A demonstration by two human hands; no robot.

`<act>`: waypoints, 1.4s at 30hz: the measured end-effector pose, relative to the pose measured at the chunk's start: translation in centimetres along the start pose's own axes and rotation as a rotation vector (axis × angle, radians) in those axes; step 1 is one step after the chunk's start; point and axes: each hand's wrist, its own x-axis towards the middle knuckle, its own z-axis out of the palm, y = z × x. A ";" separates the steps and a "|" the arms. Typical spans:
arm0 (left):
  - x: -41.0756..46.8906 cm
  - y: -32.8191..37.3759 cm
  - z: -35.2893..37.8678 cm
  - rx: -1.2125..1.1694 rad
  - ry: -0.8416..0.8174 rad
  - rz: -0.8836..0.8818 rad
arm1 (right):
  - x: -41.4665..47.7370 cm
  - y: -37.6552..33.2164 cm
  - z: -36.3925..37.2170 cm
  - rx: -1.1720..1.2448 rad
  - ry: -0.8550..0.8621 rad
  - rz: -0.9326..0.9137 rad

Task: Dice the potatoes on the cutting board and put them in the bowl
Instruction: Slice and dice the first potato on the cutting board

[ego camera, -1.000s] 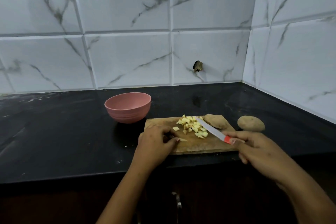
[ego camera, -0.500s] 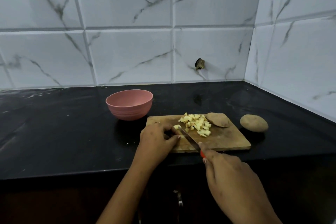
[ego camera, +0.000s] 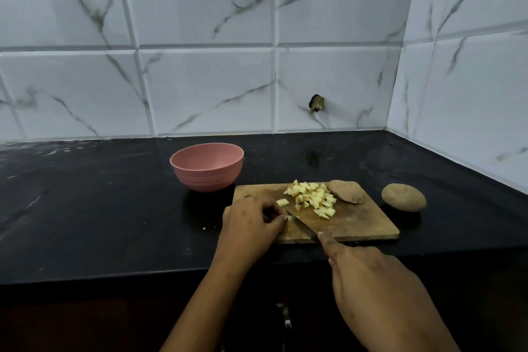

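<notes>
A wooden cutting board (ego camera: 360, 223) lies on the black counter. A pile of diced potato (ego camera: 313, 197) sits at its middle, with a potato half (ego camera: 347, 195) cut side down behind it. My left hand (ego camera: 251, 221) curls over a small potato piece (ego camera: 289, 218) at the board's left end. My right hand (ego camera: 368, 277) grips a red-handled knife (ego camera: 303, 226), its blade angled across the board with the tip right beside that piece. An empty pink bowl (ego camera: 207, 166) stands left of the board.
A whole potato (ego camera: 403, 196) lies on the counter right of the board. White marble tiles rise behind and on the right, forming a corner. The counter's front edge (ego camera: 114, 277) runs just below the board.
My right hand swung the knife from the dice pile at the board's right to the left end beside my left hand. In the last half second little has moved.
</notes>
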 end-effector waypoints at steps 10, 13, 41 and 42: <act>0.1 -0.3 0.1 -0.011 0.004 0.011 | 0.0 1.3 -0.3 0.095 0.217 0.026; 0.1 -0.3 0.1 -0.025 0.020 0.011 | -0.4 1.2 -0.2 0.209 0.312 -0.024; -0.2 -0.4 0.1 -0.034 0.072 0.036 | -0.5 1.0 0.0 0.141 0.233 -0.011; -0.3 -0.4 0.2 -0.012 0.066 0.052 | -0.4 1.2 0.1 0.142 0.265 -0.004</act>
